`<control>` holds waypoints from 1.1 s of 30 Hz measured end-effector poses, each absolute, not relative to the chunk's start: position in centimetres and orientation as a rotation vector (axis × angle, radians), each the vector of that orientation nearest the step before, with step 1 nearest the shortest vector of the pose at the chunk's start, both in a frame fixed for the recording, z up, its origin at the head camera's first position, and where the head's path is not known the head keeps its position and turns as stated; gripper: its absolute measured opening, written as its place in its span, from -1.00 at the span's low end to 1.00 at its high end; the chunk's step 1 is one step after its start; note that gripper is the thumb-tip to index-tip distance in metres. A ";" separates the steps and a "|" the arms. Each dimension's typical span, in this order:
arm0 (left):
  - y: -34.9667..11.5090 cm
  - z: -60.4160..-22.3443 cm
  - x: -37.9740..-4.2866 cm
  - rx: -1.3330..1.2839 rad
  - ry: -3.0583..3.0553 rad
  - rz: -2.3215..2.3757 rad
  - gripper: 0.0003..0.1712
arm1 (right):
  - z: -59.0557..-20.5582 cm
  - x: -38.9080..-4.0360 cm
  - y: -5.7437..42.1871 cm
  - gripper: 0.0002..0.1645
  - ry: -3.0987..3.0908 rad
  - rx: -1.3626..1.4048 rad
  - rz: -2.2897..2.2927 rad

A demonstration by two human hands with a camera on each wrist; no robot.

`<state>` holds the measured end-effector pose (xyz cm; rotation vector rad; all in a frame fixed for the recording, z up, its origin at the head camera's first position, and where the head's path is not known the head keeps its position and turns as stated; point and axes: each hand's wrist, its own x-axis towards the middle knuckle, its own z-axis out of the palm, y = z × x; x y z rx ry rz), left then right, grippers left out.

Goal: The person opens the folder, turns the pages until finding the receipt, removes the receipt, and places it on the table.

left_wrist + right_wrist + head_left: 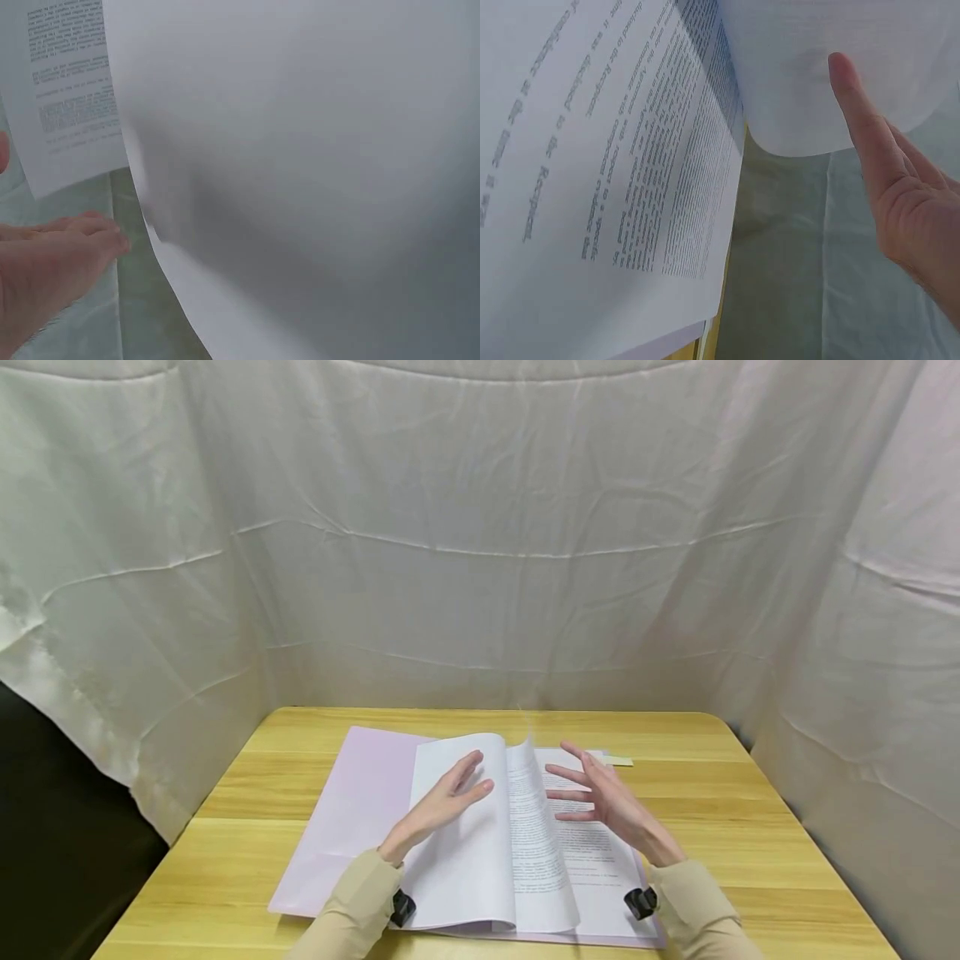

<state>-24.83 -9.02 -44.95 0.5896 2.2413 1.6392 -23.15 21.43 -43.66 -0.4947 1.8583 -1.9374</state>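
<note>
A pale purple folder [360, 810] lies spread on the table with white sheets in it. On its left side a blank page [465, 881] curves up towards the middle. A loose-standing printed sheet [534, 852] bends upward between the two sides, and a printed page [600, 868] lies flat at the right. My left hand [442, 802] hovers above the blank page, thumb apart from its extended fingers. Over the right page my right hand [615, 797] spreads its fingers beside the raised sheet. Neither hand grips anything; whether the right fingertips touch the sheet, I cannot tell.
The folder rests near the front edge of a yellow wooden table [750, 860]. A small pale strip [618, 761] sticks out at the folder's upper right. Grey curtains [480, 568] hang behind and along both sides.
</note>
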 end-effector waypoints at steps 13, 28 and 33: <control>-7.9 -44.8 -25.0 0.544 2.087 1.743 -0.03 | -43.9 -23.3 20.5 -0.30 1.840 -0.497 -1.892; -7.2 -44.5 -24.5 0.369 2.164 1.791 0.23 | -44.1 -23.1 20.0 -0.31 1.860 -0.508 -1.855; -7.3 -44.8 -24.6 0.335 2.186 1.848 0.21 | -44.1 -23.1 20.0 -0.32 1.853 -0.508 -1.864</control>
